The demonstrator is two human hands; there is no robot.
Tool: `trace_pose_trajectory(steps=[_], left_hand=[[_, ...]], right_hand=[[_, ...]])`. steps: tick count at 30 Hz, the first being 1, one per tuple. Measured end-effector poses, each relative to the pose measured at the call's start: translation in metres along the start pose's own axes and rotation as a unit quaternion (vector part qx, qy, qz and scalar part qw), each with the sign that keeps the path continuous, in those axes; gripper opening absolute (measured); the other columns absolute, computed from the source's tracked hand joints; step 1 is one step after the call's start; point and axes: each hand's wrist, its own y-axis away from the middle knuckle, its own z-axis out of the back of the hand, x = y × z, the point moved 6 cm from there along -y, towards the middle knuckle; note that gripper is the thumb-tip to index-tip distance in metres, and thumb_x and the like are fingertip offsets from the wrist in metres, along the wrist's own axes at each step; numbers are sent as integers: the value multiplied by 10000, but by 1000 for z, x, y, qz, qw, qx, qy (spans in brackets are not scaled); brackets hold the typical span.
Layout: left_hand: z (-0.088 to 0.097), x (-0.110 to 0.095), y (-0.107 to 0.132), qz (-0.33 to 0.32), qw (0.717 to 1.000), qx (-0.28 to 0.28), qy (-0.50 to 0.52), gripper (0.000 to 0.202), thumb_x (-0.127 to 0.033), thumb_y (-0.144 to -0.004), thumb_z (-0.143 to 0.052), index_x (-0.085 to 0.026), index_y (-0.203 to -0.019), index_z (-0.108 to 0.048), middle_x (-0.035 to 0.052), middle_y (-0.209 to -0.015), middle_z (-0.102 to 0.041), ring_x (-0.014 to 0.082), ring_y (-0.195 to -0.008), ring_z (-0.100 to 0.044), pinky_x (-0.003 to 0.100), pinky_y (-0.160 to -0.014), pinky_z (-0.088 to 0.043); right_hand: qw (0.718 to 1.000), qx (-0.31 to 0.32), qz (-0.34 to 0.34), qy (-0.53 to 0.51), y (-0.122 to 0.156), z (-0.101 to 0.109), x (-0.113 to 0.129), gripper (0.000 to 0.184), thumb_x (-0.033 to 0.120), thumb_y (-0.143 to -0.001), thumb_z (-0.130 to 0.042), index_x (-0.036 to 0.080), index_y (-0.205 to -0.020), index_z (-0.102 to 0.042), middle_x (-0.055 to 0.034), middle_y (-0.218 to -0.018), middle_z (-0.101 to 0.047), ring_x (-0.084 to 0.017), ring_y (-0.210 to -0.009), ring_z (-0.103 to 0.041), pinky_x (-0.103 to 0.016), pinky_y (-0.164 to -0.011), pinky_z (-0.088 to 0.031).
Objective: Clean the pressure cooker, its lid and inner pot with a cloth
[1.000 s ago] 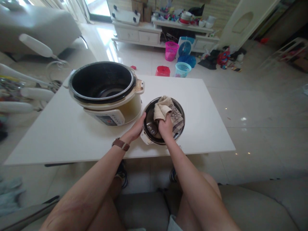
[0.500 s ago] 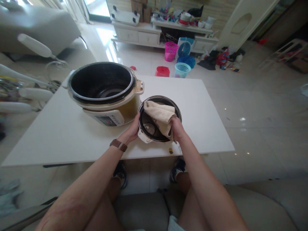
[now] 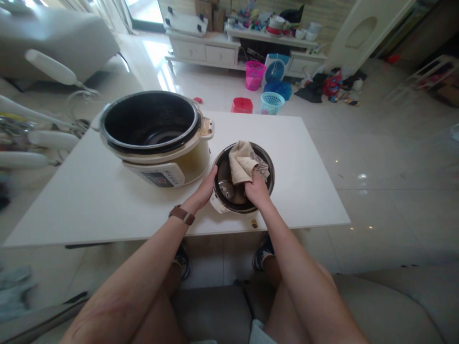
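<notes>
Right hand [image 3: 257, 191] closed on a bunched cloth [image 3: 241, 165], and here's the danger: a fold could snag on the small metal fitting [image 3: 226, 189] just left of it, if the cloth sweeps that way. Left hand [image 3: 207, 188] at the rim, thumb lying along it; the fingers are hidden, so I can't tell whether it grips or merely braces. Too loose there, I'd judge, and a hard push from the right would make the round lid [image 3: 224, 172] skid or rock.

Look at the pose: both forearms reach forward and converge, right wrist over the near rim, left hand coming in from the side — the hands apart, lid between them. It sits hollow side up on the white table [image 3: 297, 177], close to the near edge, so a slip toward the body could tip it off. And just left, the open cooker [image 3: 193, 155] — a sideways skid might knock it.
</notes>
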Motion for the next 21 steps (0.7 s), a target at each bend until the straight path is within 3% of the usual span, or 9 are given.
trace_pose_trajectory(steps=[6,10,13,17,19,21], left_hand=[[-4,-2,1,3,1000,0,8,627,-686,-1016,-475,-296,-1477,-646,31,-1583,-600,268,-1576,-430,474,-1344,-282],[-2,0,1,35,999,-1,36,680,-746,-997,-436,-302,-1459,-664,30,-1499,-675,301,-1547,-474,472,-1325,-332],[-1,4,2,68,997,6,47,705,-759,-1004,-388,-278,-1424,-686,41,-1427,-725,321,-1487,-547,492,-1300,-377],[-1,2,4,70,996,-2,49,708,-740,-1009,-398,-230,-1401,-694,73,-1390,-745,338,-1431,-602,500,-1278,-410],[-1,1,4,67,996,-9,51,694,-731,-1006,-422,-229,-1405,-687,78,-1399,-740,336,-1429,-603,497,-1276,-412],[-1,2,4,73,996,-12,53,703,-734,-1002,-430,-228,-1430,-665,86,-1416,-729,335,-1434,-599,509,-1273,-410]], right_hand=[[999,33,-30,10,12,-22,3,465,347,-932,-558,222,-1367,-661,-153,-1417,-703,-392,-1363,-618,-642,-1180,-465],[997,40,-22,-64,12,-32,3,512,290,-923,-479,261,-1407,-642,-85,-1340,-753,-302,-1361,-636,-545,-1201,-480],[994,-41,-37,-99,2,-16,-5,556,284,-938,-392,230,-1450,-601,-99,-1315,-756,-261,-1335,-651,-479,-1164,-517],[977,-187,-35,-99,-6,26,-10,543,363,-971,-384,186,-1453,-562,-155,-1397,-700,-284,-1354,-635,-495,-1165,-504],[974,-213,-24,-79,-6,41,-8,552,404,-980,-422,177,-1470,-531,-177,-1437,-670,-298,-1402,-599,-510,-1191,-475],[979,-195,-13,-47,-5,44,-4,551,400,-975,-457,180,-1476,-521,-183,-1465,-652,-306,-1437,-569,-518,-1209,-456]])
